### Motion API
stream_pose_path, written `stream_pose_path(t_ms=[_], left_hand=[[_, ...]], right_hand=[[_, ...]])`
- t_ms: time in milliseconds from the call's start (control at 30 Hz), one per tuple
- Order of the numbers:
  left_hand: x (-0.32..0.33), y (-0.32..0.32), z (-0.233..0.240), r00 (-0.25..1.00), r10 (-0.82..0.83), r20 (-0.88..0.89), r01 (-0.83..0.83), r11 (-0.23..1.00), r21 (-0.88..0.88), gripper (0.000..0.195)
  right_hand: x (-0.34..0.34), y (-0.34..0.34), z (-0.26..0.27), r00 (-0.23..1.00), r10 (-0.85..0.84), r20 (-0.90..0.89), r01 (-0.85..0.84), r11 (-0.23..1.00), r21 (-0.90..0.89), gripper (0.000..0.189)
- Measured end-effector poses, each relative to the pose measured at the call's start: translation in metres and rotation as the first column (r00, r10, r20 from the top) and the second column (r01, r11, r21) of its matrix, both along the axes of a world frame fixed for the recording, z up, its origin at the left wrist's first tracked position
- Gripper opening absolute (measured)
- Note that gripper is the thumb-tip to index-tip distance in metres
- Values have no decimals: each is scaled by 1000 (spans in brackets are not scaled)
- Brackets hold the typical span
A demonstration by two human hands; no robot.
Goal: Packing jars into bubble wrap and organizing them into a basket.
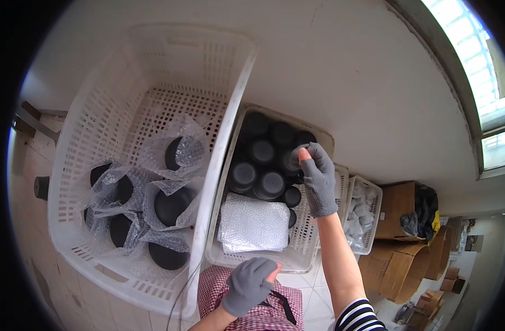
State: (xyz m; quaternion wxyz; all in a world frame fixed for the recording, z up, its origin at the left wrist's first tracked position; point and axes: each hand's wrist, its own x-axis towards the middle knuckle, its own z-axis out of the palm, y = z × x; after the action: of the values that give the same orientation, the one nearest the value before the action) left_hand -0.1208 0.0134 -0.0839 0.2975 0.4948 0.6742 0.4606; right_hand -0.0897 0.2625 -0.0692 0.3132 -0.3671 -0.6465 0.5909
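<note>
My left hand, in a grey glove with a bare thumb tip, is curled in front of the checked apron, below a folded stack of bubble wrap. Whether it holds anything cannot be told. My right hand, gloved alike, is raised over the right side of a white crate of black cylindrical items. Its fingers are curled towards the thumb; what is between them, if anything, cannot be made out. The bubble wrap lies in the crate's near part, beside the black items.
A large white plastic basket at left holds several black items in bubble wrap. At right stand a smaller crate of wrapped items and cardboard boxes. A wall rises behind; a black object stands at far left.
</note>
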Motion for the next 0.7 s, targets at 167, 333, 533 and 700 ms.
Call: stream_pose_path(t_ms=[167, 333, 533, 700], left_hand=[[62, 41, -201, 1000, -27, -9, 21, 917, -399, 15], [125, 104, -307, 958, -96, -271, -43, 885, -464, 15], [137, 96, -380, 824, -245, -511, -114, 812, -573, 13], [94, 86, -340, 906, -271, -325, 71, 855, -514, 13]], right_hand=[[102, -3, -143, 840, 26, 542, -109, 987, 122, 58], [74, 6, -180, 676, 113, 729, -411, 878, 246, 85], [10, 16, -214, 373, 99, 922, -546, 827, 132, 94], [33, 25, -235, 409, 64, 910, -560, 805, 195, 88]])
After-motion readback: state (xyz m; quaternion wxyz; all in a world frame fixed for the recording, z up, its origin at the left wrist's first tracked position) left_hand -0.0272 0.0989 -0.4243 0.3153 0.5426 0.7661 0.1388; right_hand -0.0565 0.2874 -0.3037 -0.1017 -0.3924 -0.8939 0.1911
